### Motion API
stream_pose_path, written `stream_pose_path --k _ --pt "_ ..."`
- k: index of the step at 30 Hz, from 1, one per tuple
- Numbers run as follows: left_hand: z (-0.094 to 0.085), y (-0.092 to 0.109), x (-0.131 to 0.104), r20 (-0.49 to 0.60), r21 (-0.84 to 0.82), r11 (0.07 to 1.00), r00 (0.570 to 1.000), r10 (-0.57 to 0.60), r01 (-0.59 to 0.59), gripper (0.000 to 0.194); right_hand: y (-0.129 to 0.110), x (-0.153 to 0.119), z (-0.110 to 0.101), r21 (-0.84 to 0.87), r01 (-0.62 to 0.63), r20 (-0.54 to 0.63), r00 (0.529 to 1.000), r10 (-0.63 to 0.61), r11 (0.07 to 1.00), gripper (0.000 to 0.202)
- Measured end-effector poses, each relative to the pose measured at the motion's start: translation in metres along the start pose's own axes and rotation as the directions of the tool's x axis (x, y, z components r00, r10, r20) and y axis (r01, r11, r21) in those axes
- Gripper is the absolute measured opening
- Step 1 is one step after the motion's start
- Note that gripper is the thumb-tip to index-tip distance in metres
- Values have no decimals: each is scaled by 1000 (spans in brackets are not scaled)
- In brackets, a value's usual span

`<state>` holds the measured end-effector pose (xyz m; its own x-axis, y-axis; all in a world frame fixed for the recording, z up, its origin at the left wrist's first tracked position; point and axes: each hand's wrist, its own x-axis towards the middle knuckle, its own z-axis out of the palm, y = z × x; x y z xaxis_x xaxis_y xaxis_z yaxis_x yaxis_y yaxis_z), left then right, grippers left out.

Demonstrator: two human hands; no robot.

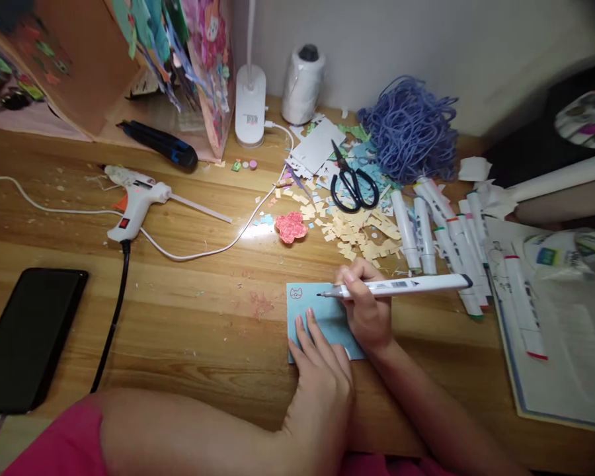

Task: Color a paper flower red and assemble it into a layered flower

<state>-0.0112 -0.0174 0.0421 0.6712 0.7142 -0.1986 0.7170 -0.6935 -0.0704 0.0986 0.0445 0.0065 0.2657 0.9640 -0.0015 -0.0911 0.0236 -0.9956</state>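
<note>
My right hand (369, 311) grips a white marker (406, 285) near its pointed tip, which hovers over or touches a blue sheet of paper (334, 324); I cannot tell which. A small red cat face (296, 293) is drawn in the paper's upper left corner. Pressing on the lower left of the sheet is my left hand (322, 370), fingers stretched out flat and holding nothing. Beyond the paper lies a red flower-shaped piece (291, 227).
Paper scraps (361, 231), black scissors (353, 185) and purple yarn (411, 129) lie at the back. Several markers (426, 231) and a pad (570, 370) are on the right. On the left are a glue gun (137, 198), a utility knife (158, 144) and a phone (32, 337).
</note>
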Motion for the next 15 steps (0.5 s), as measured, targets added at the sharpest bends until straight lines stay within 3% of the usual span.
stream_pose_path --k 4,8,10,12,15 --pt "-16 -27 14 -45 -331 943 999 24 -37 11 -22 -12 -22 50 28 -86 996 -24 998 32" --pt "-19 -44 23 -72 -720 685 994 84 -110 5 -34 -31 -41 44 124 -91 989 -120 991 30" --pt "-16 -44 24 -111 -768 623 989 95 -146 8 -34 -39 -46 18 156 -60 986 -155 988 30" --pt "-14 -40 25 -175 -756 624 979 100 -199 14 -35 -45 -48 -41 130 29 991 -129 991 28" --pt "-16 -35 28 -311 -719 602 935 170 -348 22 -41 -49 -48 -138 82 172 983 -58 987 17"
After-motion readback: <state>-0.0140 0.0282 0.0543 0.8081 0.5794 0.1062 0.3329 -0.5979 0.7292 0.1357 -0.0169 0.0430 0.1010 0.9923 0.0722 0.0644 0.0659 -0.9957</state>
